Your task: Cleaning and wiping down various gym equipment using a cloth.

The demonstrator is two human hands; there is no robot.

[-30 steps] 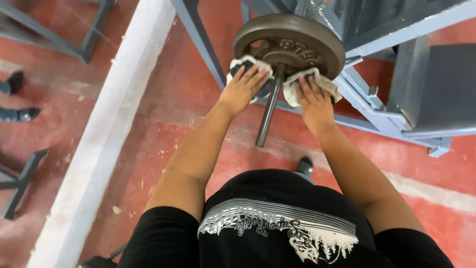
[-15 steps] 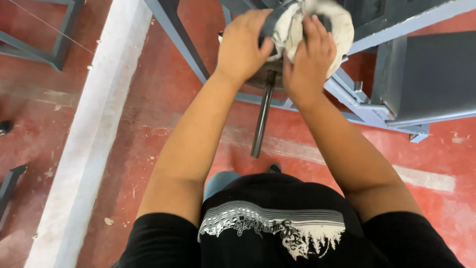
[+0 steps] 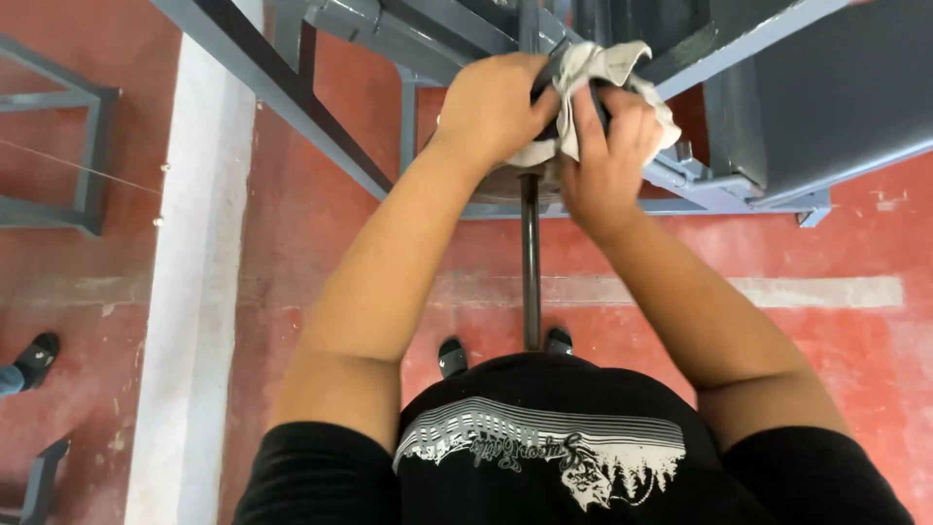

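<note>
My left hand (image 3: 491,102) and my right hand (image 3: 607,141) are both closed on a grey-white cloth (image 3: 598,68), pressing it on the upper part of a dark round weight plate (image 3: 505,185). The hands and cloth hide nearly all of the plate; only its lower rim shows. The plate sits on a dark steel bar (image 3: 530,262) that points straight back at me. The bar belongs to a grey-blue metal frame (image 3: 292,92).
A dark grey padded bench (image 3: 826,107) stands at the right of the frame. A white painted stripe (image 3: 190,292) runs down the red floor on the left. Another person's sandalled foot (image 3: 34,358) shows at the left edge. My own feet (image 3: 452,355) are under the bar.
My hands have carried the cloth from the plate's lower face up over its top. The view has shifted, so the bar now points straight down the picture.
</note>
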